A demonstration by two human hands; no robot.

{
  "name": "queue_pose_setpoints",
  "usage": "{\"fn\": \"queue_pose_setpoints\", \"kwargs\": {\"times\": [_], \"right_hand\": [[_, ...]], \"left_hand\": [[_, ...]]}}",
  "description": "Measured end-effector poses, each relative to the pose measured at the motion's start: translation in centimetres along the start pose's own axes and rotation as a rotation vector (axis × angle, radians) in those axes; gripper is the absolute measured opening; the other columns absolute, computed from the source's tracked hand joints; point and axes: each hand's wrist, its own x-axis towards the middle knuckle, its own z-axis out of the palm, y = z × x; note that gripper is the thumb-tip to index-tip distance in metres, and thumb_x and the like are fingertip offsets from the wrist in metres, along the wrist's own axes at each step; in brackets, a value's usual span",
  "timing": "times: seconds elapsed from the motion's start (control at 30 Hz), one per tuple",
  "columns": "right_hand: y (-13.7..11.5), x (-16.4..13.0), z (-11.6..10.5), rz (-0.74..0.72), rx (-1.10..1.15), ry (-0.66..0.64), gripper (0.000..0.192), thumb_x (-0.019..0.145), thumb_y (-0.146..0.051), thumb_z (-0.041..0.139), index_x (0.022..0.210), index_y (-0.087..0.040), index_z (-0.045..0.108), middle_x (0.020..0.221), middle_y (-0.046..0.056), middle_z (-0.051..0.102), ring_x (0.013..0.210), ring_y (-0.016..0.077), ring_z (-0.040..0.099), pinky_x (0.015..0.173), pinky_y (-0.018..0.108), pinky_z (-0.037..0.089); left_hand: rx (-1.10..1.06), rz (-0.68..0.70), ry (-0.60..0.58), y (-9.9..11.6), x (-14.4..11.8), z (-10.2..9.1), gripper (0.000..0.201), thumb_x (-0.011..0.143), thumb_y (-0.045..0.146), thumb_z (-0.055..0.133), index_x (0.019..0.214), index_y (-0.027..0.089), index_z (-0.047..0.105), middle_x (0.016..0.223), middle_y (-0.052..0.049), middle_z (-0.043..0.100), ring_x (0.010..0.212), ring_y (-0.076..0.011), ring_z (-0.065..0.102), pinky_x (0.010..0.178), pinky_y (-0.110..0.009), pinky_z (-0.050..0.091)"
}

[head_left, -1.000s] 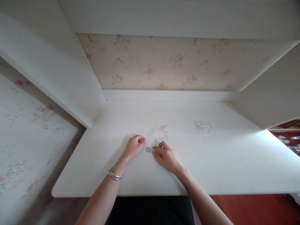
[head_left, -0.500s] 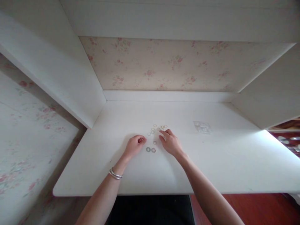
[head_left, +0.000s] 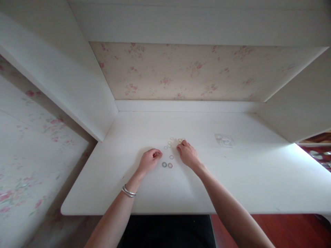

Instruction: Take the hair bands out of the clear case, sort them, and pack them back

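Sorting small rings [head_left: 169, 145] on the desk [head_left: 232, 179]: the right hand [head_left: 188, 155] pinches at the cluster — probably one ring — while the left hand [head_left: 150, 160] rests curled shut. Next: a clean lift toward the near pair [head_left: 167, 165].

- White desk top [head_left: 160, 193], set in a recessed alcove.
- White side panels [head_left: 85, 89] left and right; white shelf underside [head_left: 196, 20] overhead.
- Back wall [head_left: 186, 70]: cream wallpaper, pink floral print; the same paper on the left.
- Red-brown wood floor [head_left: 292, 229], lower right.
- Daylight patch at the desk's right edge.
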Motion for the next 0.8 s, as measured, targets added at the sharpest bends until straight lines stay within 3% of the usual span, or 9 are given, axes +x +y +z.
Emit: {"fn": "queue_pose_setpoints", "kwargs": {"times": [0.13,0.33,0.5,0.8], "right_hand": [[-1.6,-3.0,-0.5,-0.062,0.131,0.071,0.024,0.093,-0.024,0.039,0.092,-0.022,0.063,0.09,0.006,0.055,0.082,0.0159,0.053,0.07,0.026,0.041],[-3.3,-7.4,0.2,-0.154,0.226,0.037,0.024,0.094,-0.024,0.039,0.095,-0.022,0.063,0.089,0.005,0.054,0.08,0.0145,0.053,0.073,0.026,0.043],[-3.3,-7.6,1.3,-0.185,0.173,0.043,0.022,0.092,-0.022,0.041,0.097,-0.022,0.063,0.089,0.005,0.054,0.079,0.015,0.053,0.075,0.029,0.044],[-3.7,-7.3,0.6,-0.221,0.126,0.022,0.021,0.092,-0.025,0.043,0.095,-0.023,0.064,0.087,0.004,0.054,0.076,0.0148,0.053,0.073,0.028,0.043]], "left_hand": [[0.009,0.009,-0.006,0.1,-0.1,-0.1,0.029,0.082,0.041,0.05,0.084,0.018,0.066,0.064,0.002,0.057,0.059,-0.0112,0.05,0.056,-0.021,0.037],[0.009,0.034,-0.002,-0.1,-0.1,0.1,0.028,0.082,0.04,0.05,0.086,0.018,0.066,0.068,0.001,0.061,0.061,-0.0117,0.053,0.058,-0.021,0.039],[-0.004,0.042,-0.005,-0.2,-0.1,0.1,0.028,0.082,0.04,0.05,0.086,0.017,0.066,0.071,-0.001,0.063,0.063,-0.0121,0.054,0.058,-0.021,0.039],[-0.006,0.054,0.007,-0.4,-0.1,0.2,0.027,0.082,0.04,0.051,0.087,0.018,0.066,0.07,0.0,0.063,0.063,-0.0123,0.055,0.057,-0.021,0.039]]}}
